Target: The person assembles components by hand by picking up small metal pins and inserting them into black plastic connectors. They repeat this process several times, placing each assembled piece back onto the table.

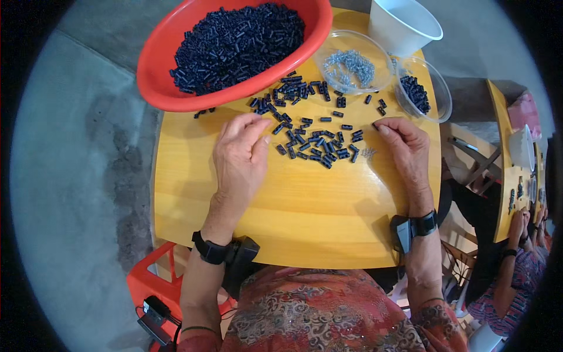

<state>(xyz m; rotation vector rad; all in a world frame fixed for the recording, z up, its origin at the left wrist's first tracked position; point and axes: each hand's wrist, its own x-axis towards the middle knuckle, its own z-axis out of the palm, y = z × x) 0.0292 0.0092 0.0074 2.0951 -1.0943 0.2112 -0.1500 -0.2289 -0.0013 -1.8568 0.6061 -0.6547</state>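
Many small dark cylinder-shaped plastic pieces (319, 142) lie loose on the yellow table (281, 211). To their left is my left hand (239, 154), its fingers bent, with a gap between thumb and forefinger and nothing visible in it. At the right of the pieces, my right hand (406, 144) is closed in a pinch, with the end of a small dark piece (375, 125) showing at the fingertips. A little heap of tiny metal parts (368, 153) lies just left of the right thumb. Both wrists wear black straps with devices.
A large red basin (149, 88) full of dark pieces stands at the far left. Clear bowls hold shiny small parts (355, 67) and dark pieces (414, 94). Behind them is a white tub (404, 26). A red stool (146, 267) stands lower left; another person (516, 276) sits at a table on the right.
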